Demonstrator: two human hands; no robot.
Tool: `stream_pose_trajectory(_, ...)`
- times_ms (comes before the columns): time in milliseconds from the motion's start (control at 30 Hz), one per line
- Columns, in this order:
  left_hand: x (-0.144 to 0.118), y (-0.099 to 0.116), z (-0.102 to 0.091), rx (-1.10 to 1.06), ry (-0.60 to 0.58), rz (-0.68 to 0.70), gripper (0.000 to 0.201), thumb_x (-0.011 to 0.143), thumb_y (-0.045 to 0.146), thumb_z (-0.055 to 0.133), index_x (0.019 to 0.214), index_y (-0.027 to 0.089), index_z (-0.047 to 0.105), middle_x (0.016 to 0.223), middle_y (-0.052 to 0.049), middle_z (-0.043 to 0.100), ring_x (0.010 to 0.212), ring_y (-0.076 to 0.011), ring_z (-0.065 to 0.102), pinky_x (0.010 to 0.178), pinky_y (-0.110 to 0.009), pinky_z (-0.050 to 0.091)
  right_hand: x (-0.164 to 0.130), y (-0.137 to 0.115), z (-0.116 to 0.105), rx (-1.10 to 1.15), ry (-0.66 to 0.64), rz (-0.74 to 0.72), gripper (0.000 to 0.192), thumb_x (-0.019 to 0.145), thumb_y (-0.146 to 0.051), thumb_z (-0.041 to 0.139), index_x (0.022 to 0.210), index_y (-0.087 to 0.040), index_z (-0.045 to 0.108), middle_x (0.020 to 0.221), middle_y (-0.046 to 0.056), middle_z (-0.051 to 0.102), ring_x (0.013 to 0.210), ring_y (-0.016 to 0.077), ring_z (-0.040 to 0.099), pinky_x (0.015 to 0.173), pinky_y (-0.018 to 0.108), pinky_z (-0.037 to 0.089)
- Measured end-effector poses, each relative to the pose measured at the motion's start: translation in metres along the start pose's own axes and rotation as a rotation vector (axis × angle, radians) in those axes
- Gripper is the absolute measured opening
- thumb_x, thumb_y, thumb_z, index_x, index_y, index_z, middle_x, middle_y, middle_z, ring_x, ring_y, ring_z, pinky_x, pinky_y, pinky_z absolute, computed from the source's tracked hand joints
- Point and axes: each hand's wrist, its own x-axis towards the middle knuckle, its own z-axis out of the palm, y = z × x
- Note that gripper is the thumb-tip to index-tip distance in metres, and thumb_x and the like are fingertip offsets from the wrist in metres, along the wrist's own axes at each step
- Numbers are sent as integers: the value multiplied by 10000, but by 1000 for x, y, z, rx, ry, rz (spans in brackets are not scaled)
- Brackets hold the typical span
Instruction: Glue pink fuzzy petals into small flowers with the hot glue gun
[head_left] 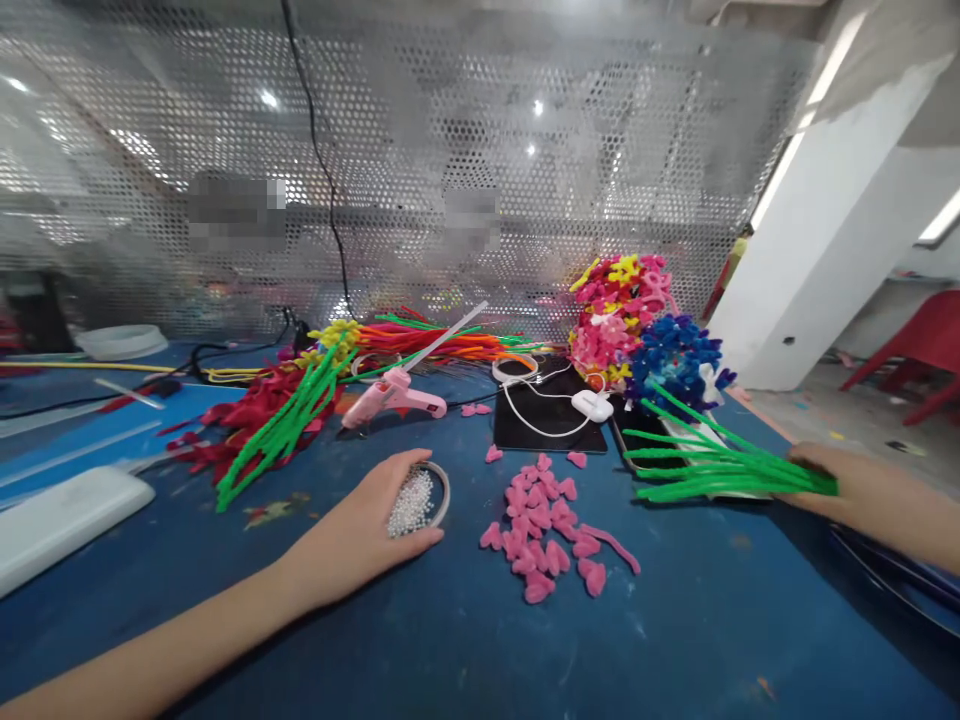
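My left hand [360,530] is wrapped around a small round dish [444,497] on the blue table, thumb and fingers on its sides. White pearl beads [411,505] fill the dish. At the right, my right hand [832,485] is closed on the ends of a bundle of green pipe cleaners [720,465], which points left over a phone [649,440]. Between the hands lies a loose pile of pink heart-shaped fuzzy pieces [536,525], with one longer pink strip [611,545] at its right.
A pink glue gun [394,400] with a glue stick rests behind the dish. More green pipe cleaners [281,425] lie on red pieces at left. Blue [675,360] and multicolored fuzzy flowers [619,325] stand at the back right. A white device [67,520] sits at far left.
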Motion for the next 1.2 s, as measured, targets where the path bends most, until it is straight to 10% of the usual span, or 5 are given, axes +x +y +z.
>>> stream_pose_trajectory(233, 6, 7, 2, -46, -15, 143, 644, 760, 393, 614, 1319, 198, 358, 1376, -130, 434, 1253, -289, 441, 1043, -469, 363, -20, -112, -27, 428, 17, -161, 488, 791, -569, 492, 1205, -311, 477, 1248, 97, 575, 1116, 291, 564, 876, 452, 490)
stream_pose_trajectory(367, 7, 9, 3, -41, -46, 196, 669, 764, 398, 612, 1338, 188, 339, 1397, -144, 408, 1284, -291, 400, 1058, -496, 337, -26, -214, -13, 572, -195, -611, 452, 853, -410, 525, 1278, -292, 426, 1333, 80, 487, 1197, 246, 496, 992, 428, 419)
stream_pose_trajectory(600, 3, 13, 2, -19, -76, 242, 780, 726, 529, 637, 1350, 147, 368, 1375, -176, 426, 1269, -324, 397, 1050, -506, 341, 44, -309, 34, 422, 54, -772, 479, 873, -373, 499, 1258, -93, 446, 1276, 222, 481, 1229, 309, 429, 999, 497, 373)
stream_pose_trajectory(867, 2, 12, 6, -11, 24, 381, 435, 696, 251, 593, 1129, 213, 587, 1196, -103, 514, 1109, -271, 494, 984, -425, 399, 81, -342, 55, 390, 8, -924, 359, 902, -254, 434, 1208, -89, 528, 1254, 176, 535, 1194, 256, 479, 1021, 429, 376)
stream_pose_trajectory(1200, 3, 13, 3, -14, 14, 388, 281, 757, 317, 608, 1014, 206, 596, 1125, -81, 558, 1078, -255, 513, 972, -424, 393, 8, -300, 22, 482, -209, -1003, 401, 954, -267, 324, 1292, -124, 486, 1356, 145, 496, 1292, 218, 406, 1065, 438, 353)
